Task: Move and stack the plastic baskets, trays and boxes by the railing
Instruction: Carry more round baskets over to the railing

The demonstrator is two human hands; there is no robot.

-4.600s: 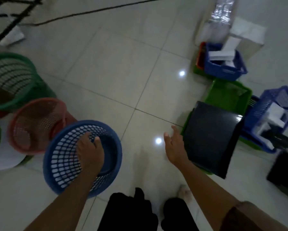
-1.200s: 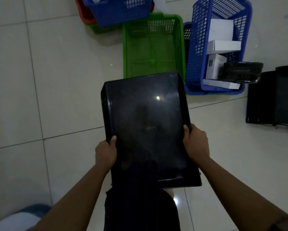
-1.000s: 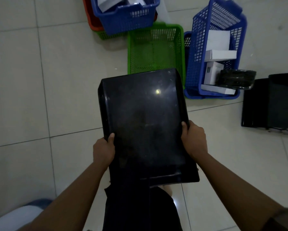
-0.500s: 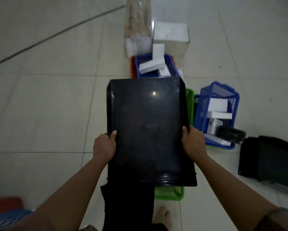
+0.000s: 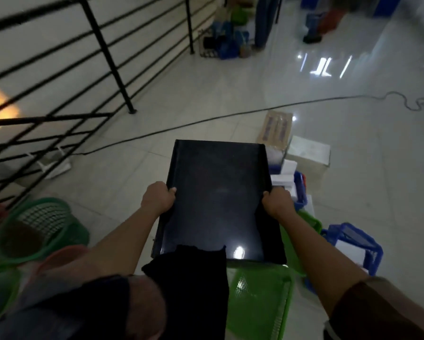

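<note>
I pinch the black tray [image 5: 218, 200] by both side edges, left hand [image 5: 158, 196] and right hand [image 5: 277, 201] closed, level for carrying towards the railing [image 5: 103, 50].

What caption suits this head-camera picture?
Both hands, left hand and right hand, carry a black tray near the railing.

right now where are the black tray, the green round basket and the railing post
black tray [image 5: 218, 192]: head view, middle of its flat dark surface
green round basket [image 5: 38, 223]: head view, mesh inside wall
railing post [image 5: 108, 55]: head view, mid-height of the upright bar
</note>
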